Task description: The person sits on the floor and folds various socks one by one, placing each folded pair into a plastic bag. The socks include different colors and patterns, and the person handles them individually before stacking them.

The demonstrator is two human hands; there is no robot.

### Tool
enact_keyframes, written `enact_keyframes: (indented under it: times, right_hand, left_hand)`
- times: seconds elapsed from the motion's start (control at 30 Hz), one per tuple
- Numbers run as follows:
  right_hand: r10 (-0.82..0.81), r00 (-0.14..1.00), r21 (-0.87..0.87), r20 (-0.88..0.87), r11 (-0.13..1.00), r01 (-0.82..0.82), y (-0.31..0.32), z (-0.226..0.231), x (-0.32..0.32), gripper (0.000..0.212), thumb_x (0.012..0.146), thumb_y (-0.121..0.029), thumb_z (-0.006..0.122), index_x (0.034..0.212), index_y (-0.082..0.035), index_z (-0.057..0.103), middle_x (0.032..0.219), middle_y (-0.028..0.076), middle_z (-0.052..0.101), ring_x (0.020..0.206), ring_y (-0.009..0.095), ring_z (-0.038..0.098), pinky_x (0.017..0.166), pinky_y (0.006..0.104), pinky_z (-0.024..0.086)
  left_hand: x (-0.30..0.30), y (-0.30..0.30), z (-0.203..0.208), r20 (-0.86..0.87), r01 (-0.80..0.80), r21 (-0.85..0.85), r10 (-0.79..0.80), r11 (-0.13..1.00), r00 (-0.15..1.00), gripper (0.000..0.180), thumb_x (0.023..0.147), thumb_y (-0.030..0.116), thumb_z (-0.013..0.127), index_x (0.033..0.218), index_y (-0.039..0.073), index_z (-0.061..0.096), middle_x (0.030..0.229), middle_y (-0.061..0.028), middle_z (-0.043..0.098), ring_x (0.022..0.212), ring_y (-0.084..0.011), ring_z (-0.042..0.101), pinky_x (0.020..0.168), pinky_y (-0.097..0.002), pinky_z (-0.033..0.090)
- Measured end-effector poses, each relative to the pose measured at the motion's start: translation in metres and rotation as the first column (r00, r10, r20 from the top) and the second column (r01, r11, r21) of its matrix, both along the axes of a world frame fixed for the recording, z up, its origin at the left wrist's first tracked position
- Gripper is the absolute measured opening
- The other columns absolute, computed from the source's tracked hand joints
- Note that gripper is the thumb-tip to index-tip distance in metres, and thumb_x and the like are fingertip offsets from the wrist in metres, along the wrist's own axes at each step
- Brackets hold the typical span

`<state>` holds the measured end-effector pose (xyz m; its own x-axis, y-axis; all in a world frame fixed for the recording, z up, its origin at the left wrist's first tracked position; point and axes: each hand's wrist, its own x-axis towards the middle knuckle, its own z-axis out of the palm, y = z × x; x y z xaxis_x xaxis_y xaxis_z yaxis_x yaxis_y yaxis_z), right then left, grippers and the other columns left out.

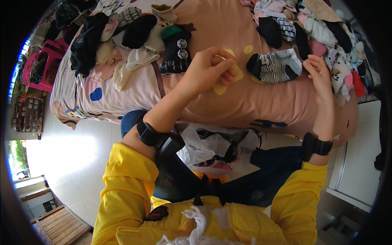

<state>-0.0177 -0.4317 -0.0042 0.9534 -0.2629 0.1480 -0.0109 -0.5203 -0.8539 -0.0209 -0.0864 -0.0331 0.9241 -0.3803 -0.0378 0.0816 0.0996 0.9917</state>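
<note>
Head view: the striped sock (pixel 278 66) lies on the bed (pixel 228 110). The left hand (pixel 208 70) curls its fingers, grip unclear; the right hand (pixel 320 79), fingers slightly parted, is just beside the sock. A careless rightward sweep could mix it into the pile (pixel 320 30).

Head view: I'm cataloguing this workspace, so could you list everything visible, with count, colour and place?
Striped sock: at least one, black and white, between the hands
Left pile: many socks, mixed colours, upper left
Right pile: uncounted, mixed colours, upper right
Patterned sheet: one, pinkish, under both piles
Plastic bag: one, whitish, between the legs
Plastic stool or chair: one, pink, far left
Slatted panel: one, brown, lower left
Cabinet: one, white, right
Floor: one, pale, lower left
Wristbands: two, black, on the forearms
Jacket: one, yellow, bottom
Trousers: one pair, dark blue, below the sheet
Left hand: one, bare, over the sheet
Right hand: one, bare, beside the striped sock
</note>
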Motion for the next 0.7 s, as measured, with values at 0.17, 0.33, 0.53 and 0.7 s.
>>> enact_keyframes:
  times: [0.17,0.33,0.53,0.7]
  right_hand:
    - [0.082,0.996,0.012,-0.036,0.997,-0.081,0.008,-0.017,0.005,0.044,0.092,-0.029,0.066,0.125,-0.004,0.054,0.116,0.006,0.061,0.101,0.011,0.056,0.085,0.0240,0.043]
    - [0.224,0.975,0.043,-0.001,0.974,-0.224,0.020,-0.023,0.005,0.053,0.088,-0.022,0.072,0.130,0.000,0.050,0.118,0.009,0.060,0.109,0.015,0.056,0.094,0.0268,0.043]
    - [0.262,0.963,0.135,0.066,0.954,-0.269,0.037,-0.012,-0.008,0.068,0.075,0.006,0.071,0.137,-0.008,0.047,0.127,0.006,0.052,0.115,0.017,0.051,0.095,0.0279,0.044]
    - [0.402,0.887,0.401,0.227,0.791,-0.461,0.064,0.008,-0.016,0.058,0.079,0.011,0.064,0.134,-0.003,0.052,0.137,0.008,0.050,0.123,0.015,0.049,0.103,0.0282,0.037]
  left_hand:
    - [0.000,-0.002,-0.002,0.042,0.035,0.053,-0.038,0.998,0.998,0.022,0.093,0.012,0.061,0.102,-0.007,0.057,0.083,-0.0150,0.069,0.070,-0.0156,0.067,0.059,-0.0257,0.055]
    - [0.000,-0.004,-0.004,0.099,0.031,0.091,-0.040,0.995,0.994,0.024,0.091,0.013,0.064,0.102,-0.007,0.057,0.081,-0.0129,0.069,0.067,-0.0133,0.065,0.058,-0.0245,0.054]
    - [-0.004,-0.007,-0.012,0.219,0.014,0.166,-0.050,0.986,0.975,0.049,0.088,0.016,0.071,0.127,-0.001,0.045,0.103,-0.0139,0.065,0.080,-0.0121,0.063,0.063,-0.0233,0.051]
    - [-0.004,-0.028,-0.019,0.463,-0.060,0.162,-0.022,0.985,0.886,0.085,0.077,0.031,0.082,0.139,0.002,0.030,0.125,-0.0205,0.056,0.087,-0.0242,0.066,0.081,-0.0351,0.052]
